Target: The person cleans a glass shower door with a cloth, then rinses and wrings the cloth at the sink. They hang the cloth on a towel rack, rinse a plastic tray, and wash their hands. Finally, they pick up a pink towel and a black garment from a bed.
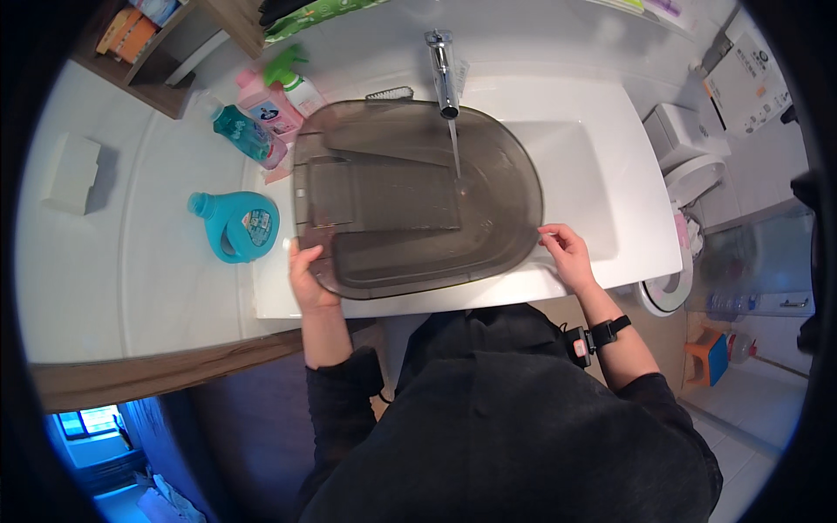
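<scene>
A large translucent smoky-grey plastic basin (pixel 500 196), with a flat panel inside, lies across the white washbasin sink (pixel 605 176). From the chrome faucet (pixel 444 78), a thin stream of water (pixel 454 147) falls into it. My left hand (pixel 310 274) grips the basin's near left corner, thumb on top and the other fingers mostly hidden. At the right rim, my right hand (pixel 567 255) has its thumb and forefinger pinched at the edge. Part of the sink bowl is covered by the basin.
Left of the sink stand a turquoise detergent jug (pixel 245 229), a teal bottle (pixel 245 134), a pink bottle (pixel 268 108) and a green-topped spray bottle (pixel 297 88). A scrubbing brush (pixel 390 93) rests behind the basin. A toilet (pixel 686 176) and an orange-and-blue stool (pixel 706 356) are at right.
</scene>
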A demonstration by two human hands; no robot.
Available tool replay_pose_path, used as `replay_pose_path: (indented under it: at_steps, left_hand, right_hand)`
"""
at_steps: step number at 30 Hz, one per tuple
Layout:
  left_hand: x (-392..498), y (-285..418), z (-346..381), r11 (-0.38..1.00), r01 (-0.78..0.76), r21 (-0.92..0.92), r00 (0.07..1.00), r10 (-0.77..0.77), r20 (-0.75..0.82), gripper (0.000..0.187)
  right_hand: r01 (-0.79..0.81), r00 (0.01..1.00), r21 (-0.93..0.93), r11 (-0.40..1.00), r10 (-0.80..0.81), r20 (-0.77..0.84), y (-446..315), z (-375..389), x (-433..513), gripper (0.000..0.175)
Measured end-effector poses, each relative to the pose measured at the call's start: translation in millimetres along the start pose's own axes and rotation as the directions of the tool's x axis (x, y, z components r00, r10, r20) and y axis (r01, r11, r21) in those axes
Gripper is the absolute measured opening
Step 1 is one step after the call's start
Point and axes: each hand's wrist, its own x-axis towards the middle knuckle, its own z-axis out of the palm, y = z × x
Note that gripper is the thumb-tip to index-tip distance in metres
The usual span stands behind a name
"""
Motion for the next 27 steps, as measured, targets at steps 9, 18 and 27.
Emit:
replay_pose_path:
  at_steps: [9, 18, 27]
  left_hand:
    - [36.1, -54.6, -72.0, 0.971, 0.197, 0.133, 0.973, -0.177, -0.149, 0.031]
    - [43.0, -47.8, -35.5, 0.160, -0.190, 0.969, 0.940, 0.313, 0.132, 0.048]
    - [138.0, -163.2, 121.4, 0.772, 0.412, 0.484, 0.911, -0.341, -0.231, 0.053]
  right_hand:
    - [-0.102, 0.994, 0.083, 0.991, 0.099, 0.042, 2.1, -0.3, 4.3, 0.015]
    - [-0.219, 0.964, 0.051, 0.974, 0.208, 0.166, -63.4, 1.6, 48.3, 0.021]
    - [-0.532, 0.846, 0.548, 0.645, 0.378, 0.376, -78.0, 125.9, 232.5, 0.027]
